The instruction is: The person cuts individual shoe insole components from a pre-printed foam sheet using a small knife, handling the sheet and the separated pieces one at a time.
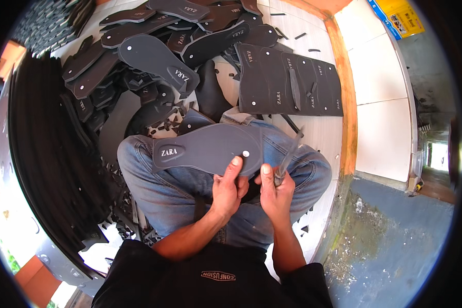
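Observation:
A dark grey flip-flop sole (203, 146) with white lettering at one end and a white dot at the other lies level above my lap. My left hand (228, 191) grips its near edge, thumb on top beside the dot and fingers curled beneath. In my right hand (276, 194) is a knife (291, 154), blade slanting up and away, a little blurred. My right thumb is close by the sole's right end; whether it touches cannot be made out. Around the sole's right end a strip of uncut sheet still shows.
Cut soles (156, 59) are heaped ahead on the pale floor among black scraps (167, 122). To the right lies a marked sheet (267, 82) with offcuts on it, near an orange-brown edge (348, 102). Long dark sheets (51, 154) are stacked at left. A yellow-blue packet (399, 19) is far right.

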A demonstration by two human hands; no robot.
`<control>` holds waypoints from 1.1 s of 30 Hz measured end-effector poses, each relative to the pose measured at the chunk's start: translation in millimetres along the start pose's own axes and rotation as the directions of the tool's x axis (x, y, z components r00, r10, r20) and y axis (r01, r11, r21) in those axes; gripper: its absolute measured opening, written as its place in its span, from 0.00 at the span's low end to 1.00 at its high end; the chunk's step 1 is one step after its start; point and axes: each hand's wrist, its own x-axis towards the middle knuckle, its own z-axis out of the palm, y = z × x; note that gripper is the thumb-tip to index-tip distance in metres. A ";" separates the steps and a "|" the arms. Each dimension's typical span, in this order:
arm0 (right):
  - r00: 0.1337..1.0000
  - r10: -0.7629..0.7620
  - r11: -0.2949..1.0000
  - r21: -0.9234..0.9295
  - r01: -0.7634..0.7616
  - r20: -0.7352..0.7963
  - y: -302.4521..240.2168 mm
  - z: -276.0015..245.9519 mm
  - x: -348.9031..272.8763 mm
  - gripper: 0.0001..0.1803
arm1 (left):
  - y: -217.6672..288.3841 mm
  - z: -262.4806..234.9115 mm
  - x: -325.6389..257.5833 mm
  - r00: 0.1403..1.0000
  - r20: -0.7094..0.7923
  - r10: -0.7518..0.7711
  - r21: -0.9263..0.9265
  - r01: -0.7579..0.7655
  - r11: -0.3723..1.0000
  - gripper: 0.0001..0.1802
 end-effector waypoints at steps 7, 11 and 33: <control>1.000 -0.009 0.844 -0.536 0.015 0.014 35.1 -12.9 -25.0 0.25 | 17.1 11.3 14.5 1.000 -0.030 0.009 0.042 -0.008 0.999 0.14; 0.999 -0.037 0.828 -0.559 0.047 0.029 35.7 -9.3 -25.0 0.25 | 16.8 7.5 20.6 1.000 -0.019 0.018 0.032 -0.017 0.999 0.12; 0.974 -0.192 0.782 -0.581 0.224 0.117 25.3 10.5 23.4 0.11 | 3.9 -33.1 -32.1 0.998 0.022 -0.063 0.144 0.059 0.988 0.16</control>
